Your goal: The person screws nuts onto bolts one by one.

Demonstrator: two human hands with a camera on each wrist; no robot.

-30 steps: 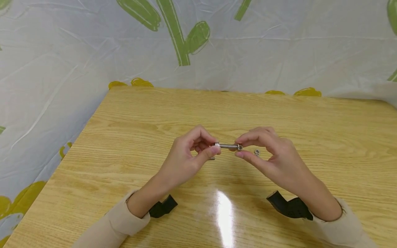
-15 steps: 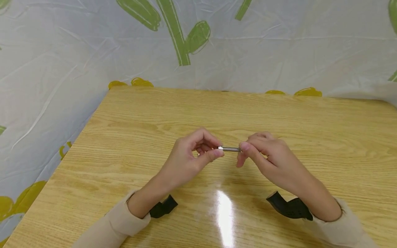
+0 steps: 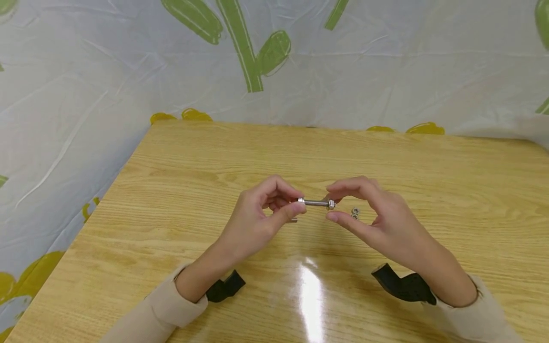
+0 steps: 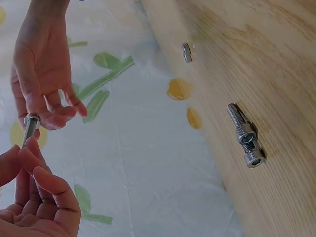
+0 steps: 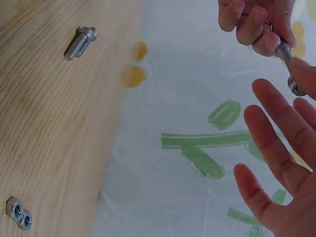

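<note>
My left hand (image 3: pixel 256 220) pinches the head end of a silver bolt (image 3: pixel 315 203), which lies level between both hands above the table. A nut (image 3: pixel 330 205) sits on the bolt's far end. Around that end my right hand (image 3: pixel 381 212) is spread, thumb below and forefinger above; the right wrist view shows its fingers (image 5: pixel 269 133) extended and holding nothing. In the left wrist view the bolt shaft (image 4: pixel 29 130) rises from the left fingertips to the nut, close by the right hand (image 4: pixel 44 74).
Two loose nuts (image 3: pixel 355 213) lie on the wooden table (image 3: pixel 214 157), beyond the right thumb. Two more bolts (image 4: pixel 245 131) rest on the wood, mostly hidden behind the left hand in the head view. A patterned cloth (image 3: pixel 343 85) hangs behind the table.
Half a second ago the right thumb and fingers covered the bolt's nut end; now they stand apart from it and the nut shows. The left hand has shifted slightly left, still pinching the bolt.
</note>
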